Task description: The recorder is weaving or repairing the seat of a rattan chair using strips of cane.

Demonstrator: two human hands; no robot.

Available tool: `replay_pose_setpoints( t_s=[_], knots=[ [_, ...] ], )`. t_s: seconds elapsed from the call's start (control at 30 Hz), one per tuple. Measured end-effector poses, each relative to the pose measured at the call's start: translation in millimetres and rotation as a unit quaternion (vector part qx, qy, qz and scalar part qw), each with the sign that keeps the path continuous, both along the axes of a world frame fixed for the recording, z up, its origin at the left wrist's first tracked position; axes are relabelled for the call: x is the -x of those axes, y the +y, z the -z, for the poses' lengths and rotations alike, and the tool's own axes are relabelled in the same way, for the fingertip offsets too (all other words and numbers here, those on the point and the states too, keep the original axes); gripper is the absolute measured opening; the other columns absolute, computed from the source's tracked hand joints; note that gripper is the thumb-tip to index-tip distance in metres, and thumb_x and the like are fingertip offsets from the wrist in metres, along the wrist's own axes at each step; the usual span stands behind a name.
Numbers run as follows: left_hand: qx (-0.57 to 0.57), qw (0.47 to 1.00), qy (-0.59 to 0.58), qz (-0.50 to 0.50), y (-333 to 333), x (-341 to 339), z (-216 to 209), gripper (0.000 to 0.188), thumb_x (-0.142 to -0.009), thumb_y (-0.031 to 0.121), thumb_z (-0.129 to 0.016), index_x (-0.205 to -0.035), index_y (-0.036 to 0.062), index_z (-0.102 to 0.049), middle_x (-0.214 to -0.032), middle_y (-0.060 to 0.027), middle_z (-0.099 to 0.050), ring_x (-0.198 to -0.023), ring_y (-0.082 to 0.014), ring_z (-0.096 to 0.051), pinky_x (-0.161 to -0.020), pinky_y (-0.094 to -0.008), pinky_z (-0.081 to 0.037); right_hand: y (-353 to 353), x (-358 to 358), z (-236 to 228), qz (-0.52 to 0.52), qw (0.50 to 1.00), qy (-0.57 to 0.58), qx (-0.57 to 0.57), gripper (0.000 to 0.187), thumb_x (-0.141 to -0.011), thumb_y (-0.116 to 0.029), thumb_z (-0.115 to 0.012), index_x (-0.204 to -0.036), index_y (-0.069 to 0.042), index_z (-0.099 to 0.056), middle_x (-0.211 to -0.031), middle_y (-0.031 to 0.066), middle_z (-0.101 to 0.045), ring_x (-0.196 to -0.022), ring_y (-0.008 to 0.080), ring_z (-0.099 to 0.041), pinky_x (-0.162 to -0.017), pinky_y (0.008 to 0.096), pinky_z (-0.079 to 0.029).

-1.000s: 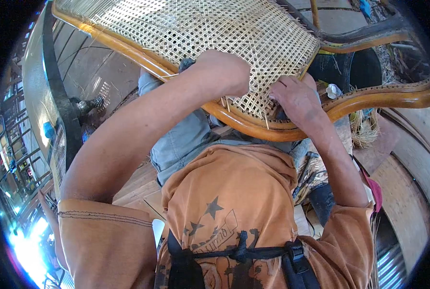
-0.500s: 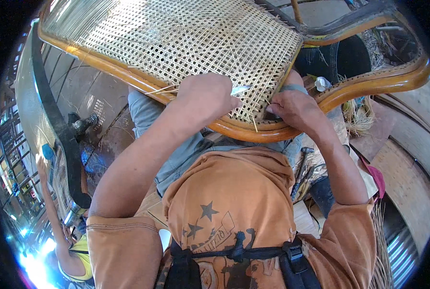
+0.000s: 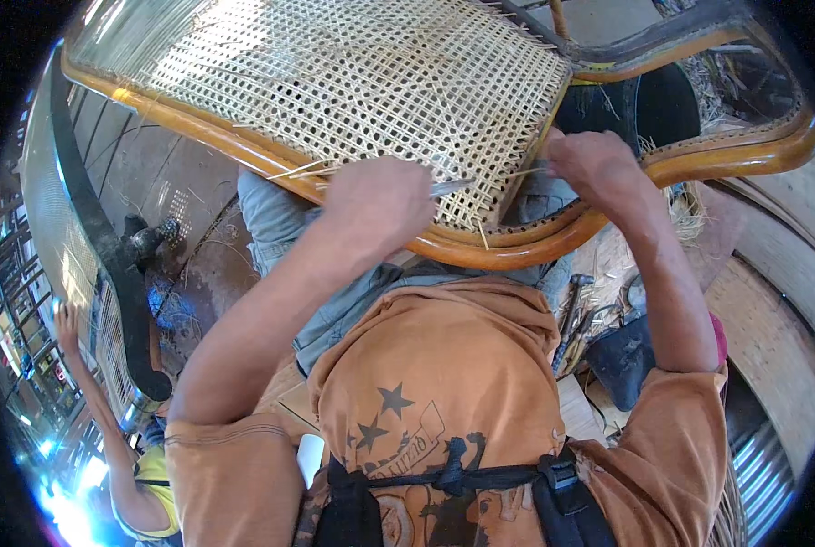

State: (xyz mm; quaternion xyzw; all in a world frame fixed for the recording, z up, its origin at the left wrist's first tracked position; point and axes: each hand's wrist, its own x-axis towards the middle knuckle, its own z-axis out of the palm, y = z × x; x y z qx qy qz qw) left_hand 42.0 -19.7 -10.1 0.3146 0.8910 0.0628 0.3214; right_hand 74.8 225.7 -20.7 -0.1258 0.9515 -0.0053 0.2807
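Note:
Woven cane webbing (image 3: 362,100) with open holes spans a curved, varnished wooden frame (image 3: 462,253) across my lap. My left hand (image 3: 380,205) is closed over the near part of the webbing, and a pointed metal tool (image 3: 453,187) sticks out of it to the right; its handle is hidden in the fist. At the webbing's right edge my right hand (image 3: 599,169) is raised over the frame, its fingers pinched on a thin cane strand (image 3: 524,172) that runs left into the weave. Loose strand ends (image 3: 302,170) lie beside my left hand.
A second cane panel (image 3: 56,210) in a dark frame stands at left, with another person's arm (image 3: 97,392) behind it. A hammer (image 3: 571,310) and a dark cloth (image 3: 622,360) lie at my right. A black bucket (image 3: 667,105) sits beyond the frame, near cane scraps (image 3: 685,214).
My right hand has lifted away from the frame's corner, up and to the right, with the strand now showing from it. My left hand and the tool have shifted slightly left and down.

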Motion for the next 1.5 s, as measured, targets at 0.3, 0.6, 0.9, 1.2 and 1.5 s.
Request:
replay_pose_setpoints(
  t_s=[0.3,0.6,0.9,1.2,1.5],
  knots=[
    [-0.044,0.991,-0.095,-0.084,-18.7,8.8,-73.9,0.033,-0.080,0.031,-0.052,-0.075,-0.0011,-0.058,-0.070,-0.0197,-0.059,-0.069,-0.0373,-0.058,-0.065,-0.0444,-0.046,-71.8,-11.5,-13.3,0.158,0.889,0.065,0.424,0.018,-0.084,-0.018,-0.054,-0.090,-0.003,-0.062,-0.094,0.0149,-0.062,-0.088,0.0290,-0.060,-0.073,0.0384,-0.047],
    [0.052,0.992,0.005,0.115,25.5,19.7,-16.4,0.023,-0.080,0.022,-0.053,-0.075,0.0030,-0.064,-0.073,-0.0166,-0.064,-0.072,-0.0313,-0.064,-0.062,-0.0422,-0.050,-56.4,-22.8,8.5,0.289,0.904,-0.038,0.313,0.017,-0.083,-0.016,-0.060,-0.079,0.001,-0.060,-0.057,0.0017,-0.053,-0.055,0.0103,-0.049,-0.052,0.0275,-0.040],
    [0.116,0.967,0.009,0.227,59.0,34.0,-29.5,0.014,-0.071,0.010,-0.057,-0.079,0.0051,-0.068,-0.080,-0.0129,-0.067,-0.076,-0.0270,-0.066,-0.062,-0.0389,-0.051,-50.8,-23.9,22.0,0.257,0.913,-0.004,0.318,0.015,-0.072,-0.010,-0.052,-0.072,0.004,-0.055,-0.061,0.0185,-0.050,-0.055,0.0248,-0.051,-0.055,0.0354,-0.040],
    [0.070,0.969,-0.030,0.237,58.9,33.8,-21.6,0.017,-0.073,0.010,-0.055,-0.083,0.0053,-0.069,-0.082,-0.0126,-0.067,-0.077,-0.0267,-0.066,-0.064,-0.0396,-0.052,-53.6,-18.7,13.9,0.236,0.936,0.006,0.262,0.024,-0.069,-0.018,-0.055,-0.078,0.004,-0.060,-0.067,0.0216,-0.057,-0.062,0.0310,-0.057,-0.063,0.0354,-0.045],
    [0.060,0.973,-0.028,0.222,51.2,25.6,-13.3,0.016,-0.075,0.010,-0.054,-0.080,0.0035,-0.068,-0.079,-0.0136,-0.066,-0.076,-0.0277,-0.066,-0.063,-0.0397,-0.052,-56.5,-25.6,6.9,0.233,0.932,0.084,0.266,0.021,-0.070,-0.015,-0.051,-0.066,0.004,-0.060,-0.067,0.0268,-0.057,-0.068,0.0410,-0.060,-0.065,0.0440,-0.048]
  ],
)
